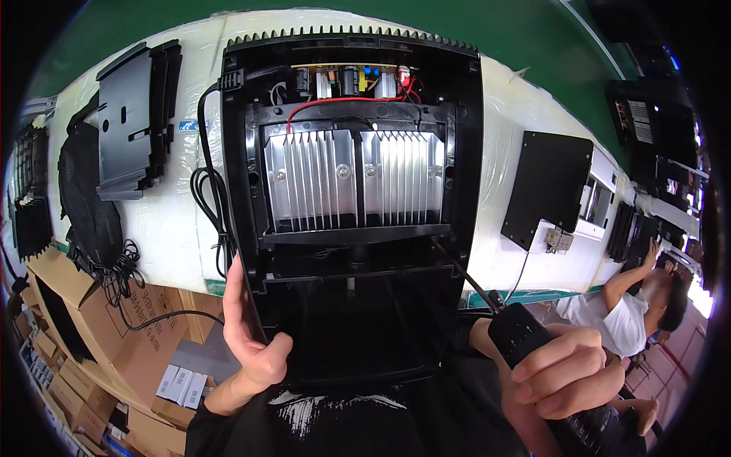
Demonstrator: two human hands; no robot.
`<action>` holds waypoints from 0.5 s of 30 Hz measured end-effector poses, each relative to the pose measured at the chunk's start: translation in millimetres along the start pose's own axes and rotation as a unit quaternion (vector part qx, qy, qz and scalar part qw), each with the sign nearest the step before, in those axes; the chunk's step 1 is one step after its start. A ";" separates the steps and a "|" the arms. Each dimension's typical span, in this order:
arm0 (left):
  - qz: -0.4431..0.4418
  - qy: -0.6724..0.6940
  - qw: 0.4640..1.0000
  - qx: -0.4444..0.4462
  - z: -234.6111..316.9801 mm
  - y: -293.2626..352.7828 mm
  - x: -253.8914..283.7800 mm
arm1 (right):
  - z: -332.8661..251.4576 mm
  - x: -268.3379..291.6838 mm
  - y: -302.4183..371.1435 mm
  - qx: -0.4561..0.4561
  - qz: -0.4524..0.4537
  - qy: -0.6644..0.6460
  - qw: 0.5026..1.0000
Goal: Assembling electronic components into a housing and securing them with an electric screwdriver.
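An open black device housing (pixel 468 152) lies before me, with two silver finned heat sinks (pixel 312 179) set side by side in its inner frame. Above them sits a circuit board (pixel 346 80) with red and black wires. My right hand (pixel 567 369) is wrapped around a black electric screwdriver (pixel 518 331). Its long thin bit slants up and left to the frame's lower right corner; the tip and any screw there are hard to make out. My left hand (pixel 251 350) holds the housing's lower left edge, fingers along the outside and thumb bent over the rim.
A black power cord (pixel 205 183) hangs along the housing's left side. Black metal panels (pixel 126 122) and a mesh piece (pixel 87 190) lie left on the wrapped table. At right are a black plate (pixel 548 183) and a small metal part (pixel 558 241). Cardboard boxes (pixel 126 327) stand lower left; another person (pixel 624 305) sits at right.
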State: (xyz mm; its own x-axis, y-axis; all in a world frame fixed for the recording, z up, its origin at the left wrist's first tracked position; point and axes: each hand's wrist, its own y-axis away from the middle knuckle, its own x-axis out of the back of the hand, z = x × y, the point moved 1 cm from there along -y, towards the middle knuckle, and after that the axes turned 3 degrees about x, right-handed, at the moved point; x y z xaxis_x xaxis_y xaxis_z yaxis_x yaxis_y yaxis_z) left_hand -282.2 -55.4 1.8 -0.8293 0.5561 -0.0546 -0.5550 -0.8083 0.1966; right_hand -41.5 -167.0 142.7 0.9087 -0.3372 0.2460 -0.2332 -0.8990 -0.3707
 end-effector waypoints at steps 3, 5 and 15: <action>0.000 0.007 1.000 0.007 0.4 -2.0 -1.8 | 6.1 0.5 2.2 -0.001 -0.010 0.005 1.000; 0.007 0.005 1.000 0.007 -0.1 -0.4 -1.0 | 19.9 -0.9 12.4 0.036 0.024 -0.024 0.999; -0.007 0.017 1.000 0.004 2.2 -1.6 -3.8 | 29.5 0.5 21.9 0.061 0.008 -0.064 0.996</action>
State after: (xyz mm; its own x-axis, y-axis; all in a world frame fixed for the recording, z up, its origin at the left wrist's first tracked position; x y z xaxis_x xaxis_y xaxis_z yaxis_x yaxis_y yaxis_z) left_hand -278.0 -55.7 3.8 -0.8233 0.5604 -0.0901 -0.5661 -0.7990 0.2029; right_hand -36.0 -178.6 108.3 0.9438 -0.3059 0.1250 -0.2118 -0.8503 -0.4817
